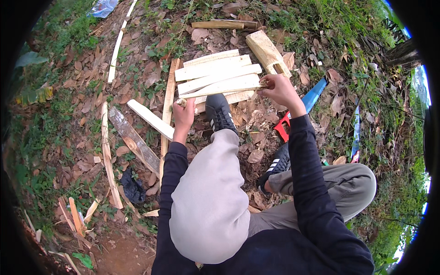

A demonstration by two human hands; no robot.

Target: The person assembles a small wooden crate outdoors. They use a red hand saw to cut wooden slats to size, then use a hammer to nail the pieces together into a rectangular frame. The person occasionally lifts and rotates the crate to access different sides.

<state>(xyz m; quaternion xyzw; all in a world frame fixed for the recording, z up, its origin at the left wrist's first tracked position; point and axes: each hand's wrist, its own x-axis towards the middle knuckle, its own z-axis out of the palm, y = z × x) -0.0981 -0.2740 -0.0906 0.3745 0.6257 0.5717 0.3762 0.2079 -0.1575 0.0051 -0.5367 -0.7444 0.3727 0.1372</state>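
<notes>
Between my two hands a pale wooden slat [224, 86] is held roughly level, slightly tilted, above a row of slats. My left hand [183, 115] grips its left end, fingers curled round it. At the other end, my right hand [280, 93] pinches the slat between thumb and fingers. Beneath and beyond it lie several similar pale slats [213, 69] side by side on the ground. My left shoe [219, 111] reaches the near edge of these slats, and its toe is partly hidden under the held slat.
A wooden block with a slot [266, 49] lies beyond my right hand. A red-handled saw with a blue blade [313, 95] is to the right, near another saw [356, 130]. At left lie a long strip [167, 114], a weathered board [134, 141] and black plastic [133, 185].
</notes>
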